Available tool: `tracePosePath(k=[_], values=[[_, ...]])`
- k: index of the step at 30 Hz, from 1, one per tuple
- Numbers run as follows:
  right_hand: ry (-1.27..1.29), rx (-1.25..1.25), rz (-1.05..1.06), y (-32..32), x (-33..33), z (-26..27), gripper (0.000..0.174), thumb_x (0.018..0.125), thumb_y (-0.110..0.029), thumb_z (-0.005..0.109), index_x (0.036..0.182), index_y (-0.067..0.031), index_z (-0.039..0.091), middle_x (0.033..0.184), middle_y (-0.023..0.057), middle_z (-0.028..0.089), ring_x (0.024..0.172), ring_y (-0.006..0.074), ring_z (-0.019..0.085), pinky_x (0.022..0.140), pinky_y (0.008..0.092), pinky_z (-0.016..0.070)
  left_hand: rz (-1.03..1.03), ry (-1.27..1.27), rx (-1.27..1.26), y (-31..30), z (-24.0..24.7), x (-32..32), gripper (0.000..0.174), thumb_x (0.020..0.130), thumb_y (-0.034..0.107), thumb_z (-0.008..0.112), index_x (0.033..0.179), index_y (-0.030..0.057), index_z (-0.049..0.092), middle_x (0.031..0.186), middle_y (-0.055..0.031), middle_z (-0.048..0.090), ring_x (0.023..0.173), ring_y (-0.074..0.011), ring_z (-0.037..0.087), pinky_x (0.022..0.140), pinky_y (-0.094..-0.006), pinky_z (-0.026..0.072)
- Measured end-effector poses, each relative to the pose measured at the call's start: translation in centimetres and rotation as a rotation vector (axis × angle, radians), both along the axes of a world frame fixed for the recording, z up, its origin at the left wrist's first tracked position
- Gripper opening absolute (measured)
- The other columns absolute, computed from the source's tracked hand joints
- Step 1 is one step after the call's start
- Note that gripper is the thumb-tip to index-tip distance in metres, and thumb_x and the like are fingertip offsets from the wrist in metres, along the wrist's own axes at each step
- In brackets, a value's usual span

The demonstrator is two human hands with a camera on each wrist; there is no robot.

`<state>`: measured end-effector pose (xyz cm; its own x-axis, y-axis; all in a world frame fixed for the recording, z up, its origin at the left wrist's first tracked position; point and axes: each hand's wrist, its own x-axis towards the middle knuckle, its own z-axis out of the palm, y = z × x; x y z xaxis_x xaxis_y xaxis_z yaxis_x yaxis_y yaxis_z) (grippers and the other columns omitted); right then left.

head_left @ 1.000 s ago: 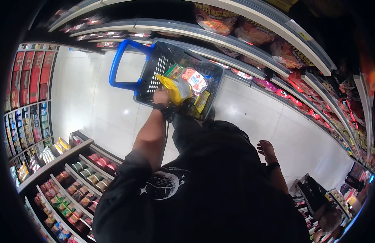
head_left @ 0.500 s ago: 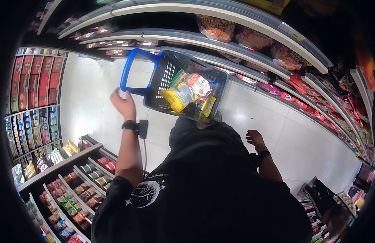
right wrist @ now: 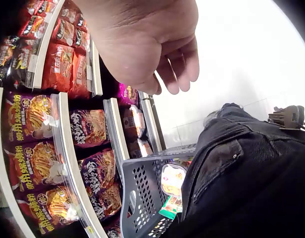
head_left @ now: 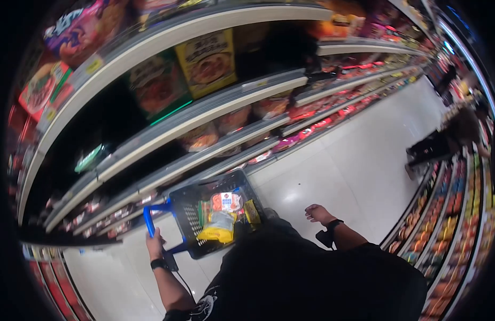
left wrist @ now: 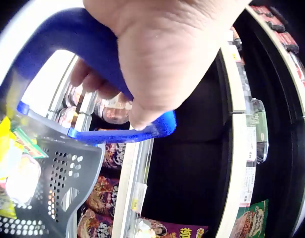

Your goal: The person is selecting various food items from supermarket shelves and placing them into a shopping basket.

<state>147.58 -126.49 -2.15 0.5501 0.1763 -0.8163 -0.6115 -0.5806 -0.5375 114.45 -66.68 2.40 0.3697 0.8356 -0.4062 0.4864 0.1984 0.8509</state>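
My left hand (head_left: 155, 247) grips the blue handle (left wrist: 75, 37) of a dark grey shopping basket (right wrist: 142, 191). In the left wrist view the fingers curl round the far side of the bar, with the thumb lying along it. Inside the basket lie a yellow-and-silver bag (head_left: 218, 231), a clear-lidded food tray (head_left: 226, 201) with a white label, a green packet (head_left: 204, 211) and a small yellow packet (head_left: 252, 212). Nothing is held in my right hand (head_left: 318, 213), which hangs beside my body with loosely bent fingers, near the shelves in its wrist view.
Long shelves (head_left: 199, 115) of bagged and boxed food run close along the basket's far side. Another shelf of small packs (head_left: 445, 224) stands to the right. A person (head_left: 450, 136) in dark clothes is farther down the pale tiled aisle (head_left: 333, 176).
My left hand let go of the yellow bag inside the basket, drew back and took hold of the blue handle. The head view has swung toward the shelves; the right hand still hangs free.
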Motion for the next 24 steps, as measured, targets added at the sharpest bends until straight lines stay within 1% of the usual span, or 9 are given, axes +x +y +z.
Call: tracePosePath(k=[2, 5, 10, 13, 14, 18, 20, 22, 24], values=[[-0.009, 0.019, -0.019, -0.8, -3.2, -0.3, 0.015, 0.092, -0.016, 0.054, 0.103, -0.0087, 0.061, 0.09, 0.0025, 0.064, 0.076, 0.0135, 0.062, 0.064, 0.0277, 0.0508, -0.017, -0.04, -0.189, 1.1, -0.8, 0.3, 0.028, 0.092, 0.03, 0.061, 0.093, 0.0042, 0.05, 0.058, -0.0026, 0.048, 0.044, -0.0134, 0.048, 0.043, -0.0299, 0.0449], [0.004, 0.008, -0.088, -2.2, -8.6, -0.4, 0.016, 0.092, -0.019, 0.053, 0.103, -0.0098, 0.061, 0.088, 0.002, 0.064, 0.079, 0.0138, 0.063, 0.065, 0.0285, 0.0508, -0.162, 0.035, -0.159, 0.6, 1.0, 0.4, 0.029, 0.095, 0.032, 0.056, 0.094, 0.0038, 0.05, 0.051, -0.0029, 0.045, 0.035, -0.0143, 0.043, 0.033, -0.0293, 0.0402], [0.066, -0.071, -0.161, -5.7, -17.3, -2.8, 0.031, 0.091, -0.029, 0.059, 0.111, -0.005, 0.061, 0.098, 0.009, 0.067, 0.085, 0.0219, 0.066, 0.071, 0.0378, 0.0536, -0.179, 0.011, -0.137, 1.0, -0.8, 0.5, 0.027, 0.097, 0.032, 0.054, 0.085, 0.0091, 0.044, 0.049, -0.0009, 0.041, 0.034, -0.0136, 0.041, 0.032, -0.0301, 0.039], [0.159, -0.056, -0.242, -6.7, -20.5, -3.7, 0.032, 0.091, -0.028, 0.059, 0.112, -0.0041, 0.061, 0.099, 0.0105, 0.067, 0.089, 0.0241, 0.066, 0.076, 0.0406, 0.0543, -0.132, 0.002, -0.131, -0.3, -0.5, 1.2, 0.028, 0.097, 0.033, 0.054, 0.084, 0.0112, 0.043, 0.048, 0.0005, 0.039, 0.033, -0.0131, 0.041, 0.03, -0.0295, 0.0375], [0.174, -0.054, -0.259, -6.6, -21.2, -3.8, 0.031, 0.09, -0.028, 0.059, 0.111, -0.0043, 0.062, 0.1, 0.0102, 0.067, 0.088, 0.0238, 0.066, 0.075, 0.0397, 0.0546, -0.118, -0.007, -0.137, -0.8, -0.2, 1.5, 0.028, 0.096, 0.034, 0.055, 0.084, 0.0112, 0.043, 0.048, 0.0006, 0.039, 0.033, -0.0129, 0.041, 0.03, -0.0295, 0.0375], [0.137, -0.03, -0.208, -6.1, -20.5, -4.3, 0.029, 0.09, -0.026, 0.059, 0.107, -0.0028, 0.063, 0.096, 0.0095, 0.067, 0.087, 0.0229, 0.067, 0.072, 0.0379, 0.056, -0.147, 0.066, -0.108, -3.9, 1.7, 4.0, 0.027, 0.096, 0.031, 0.054, 0.084, 0.0099, 0.044, 0.047, 0.0003, 0.039, 0.033, -0.014, 0.042, 0.03, -0.0305, 0.0386], [0.093, -0.036, -0.174, -5.5, -19.0, -4.5, 0.029, 0.091, -0.025, 0.059, 0.107, -0.0025, 0.063, 0.096, 0.0094, 0.068, 0.088, 0.0226, 0.068, 0.072, 0.0375, 0.0561, -0.163, 0.058, -0.13, -5.0, 1.8, 5.7, 0.021, 0.097, 0.027, 0.055, 0.092, 0.0082, 0.045, 0.048, 0.0003, 0.04, 0.033, -0.0141, 0.042, 0.03, -0.0309, 0.0382], [0.077, 0.02, -0.182, -5.1, -17.0, -4.9, 0.028, 0.091, -0.026, 0.059, 0.109, -0.0032, 0.062, 0.098, 0.0097, 0.068, 0.089, 0.0216, 0.067, 0.074, 0.0364, 0.0552, -0.188, 0.043, -0.107, -7.2, 3.5, 7.9, 0.02, 0.097, 0.025, 0.055, 0.094, 0.0091, 0.044, 0.049, 0.0002, 0.04, 0.033, -0.0139, 0.041, 0.03, -0.0311, 0.0369], [0.059, 0.028, -0.159, -4.7, -14.7, -4.7, 0.031, 0.092, -0.027, 0.06, 0.113, -0.0034, 0.06, 0.103, 0.0103, 0.066, 0.093, 0.0218, 0.066, 0.078, 0.0373, 0.0544, -0.19, 0.017, -0.127, -7.6, 1.5, 9.7, 0.021, 0.097, 0.027, 0.056, 0.093, 0.01, 0.045, 0.05, -0.0002, 0.041, 0.033, -0.0141, 0.041, 0.03, -0.0313, 0.0359]])
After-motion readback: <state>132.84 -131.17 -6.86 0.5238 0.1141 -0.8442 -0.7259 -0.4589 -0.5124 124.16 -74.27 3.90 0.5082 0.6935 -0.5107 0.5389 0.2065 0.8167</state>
